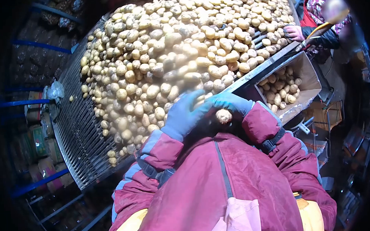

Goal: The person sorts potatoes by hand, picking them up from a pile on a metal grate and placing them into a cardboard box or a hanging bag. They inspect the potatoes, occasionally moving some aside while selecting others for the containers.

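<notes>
My left hand point(183, 117), in a blue-grey glove, reaches over the lower edge of the potato pile point(151, 91). Its fingers and thumb are apart, with potatoes visible in the gap. My right hand point(230, 102), in a teal glove, is beside it at the metal rail point(255, 69), its fingers pointing left towards the left hand. A single potato point(223, 116) shows against the underside of the right hand, in front of my jacket; the fingers that hold it are partly hidden. Motion blurs several potatoes above the hands.
Potatoes cover much of the slatted metal table point(76, 132). A bin point(307, 83) with potatoes stands right of the rail. Another person's hand point(293, 33) rests at the table's right edge. Blue bars point(29, 102) and stacked sacks are on the left.
</notes>
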### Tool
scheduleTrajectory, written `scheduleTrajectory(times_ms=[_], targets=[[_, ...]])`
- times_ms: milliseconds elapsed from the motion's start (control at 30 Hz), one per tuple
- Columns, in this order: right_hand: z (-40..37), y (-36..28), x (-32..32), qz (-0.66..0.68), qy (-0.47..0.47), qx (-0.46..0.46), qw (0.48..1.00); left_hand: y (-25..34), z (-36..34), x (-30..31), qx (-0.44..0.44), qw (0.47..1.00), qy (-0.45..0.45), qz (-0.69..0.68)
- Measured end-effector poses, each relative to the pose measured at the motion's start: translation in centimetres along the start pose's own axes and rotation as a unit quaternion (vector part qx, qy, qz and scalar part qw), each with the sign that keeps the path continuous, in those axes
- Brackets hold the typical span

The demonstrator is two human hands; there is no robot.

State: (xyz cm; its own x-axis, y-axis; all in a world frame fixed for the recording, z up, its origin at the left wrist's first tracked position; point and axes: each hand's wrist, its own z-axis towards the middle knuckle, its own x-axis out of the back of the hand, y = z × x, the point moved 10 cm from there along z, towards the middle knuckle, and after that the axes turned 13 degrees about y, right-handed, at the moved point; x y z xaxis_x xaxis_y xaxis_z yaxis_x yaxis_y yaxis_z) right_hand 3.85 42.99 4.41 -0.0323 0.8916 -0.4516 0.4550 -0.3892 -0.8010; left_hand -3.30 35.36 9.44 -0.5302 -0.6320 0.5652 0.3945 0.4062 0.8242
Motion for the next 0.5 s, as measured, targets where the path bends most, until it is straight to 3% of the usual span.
scheduleTrajectory(times_ms=[67,133,200,267,333,500], targets=[[-1.3,-1.0,-0.1,-0.070,-0.012,0.115,0.991,1.9,0.4,-0.7,-0.009,0.999,-0.008,0.032],[-2.3,0.3,0.8,0.077,0.010,0.009,0.997,2.8,0.7,-2.1,-0.024,0.997,-0.047,0.064],[-4.0,0.7,2.2,0.171,0.055,-0.013,0.984,3.4,0.9,-3.4,-0.017,0.997,-0.061,0.053],[-4.7,0.8,3.7,0.034,0.069,0.052,0.996,3.9,1.3,-4.5,0.013,0.999,-0.049,0.000],[-5.4,1.4,5.0,0.004,0.088,0.059,0.994,4.3,1.5,-5.7,0.003,0.999,-0.054,-0.003],[-7.0,3.5,7.3,0.140,0.116,0.004,0.983,6.5,1.3,-8.2,-0.011,0.994,-0.099,0.032]])
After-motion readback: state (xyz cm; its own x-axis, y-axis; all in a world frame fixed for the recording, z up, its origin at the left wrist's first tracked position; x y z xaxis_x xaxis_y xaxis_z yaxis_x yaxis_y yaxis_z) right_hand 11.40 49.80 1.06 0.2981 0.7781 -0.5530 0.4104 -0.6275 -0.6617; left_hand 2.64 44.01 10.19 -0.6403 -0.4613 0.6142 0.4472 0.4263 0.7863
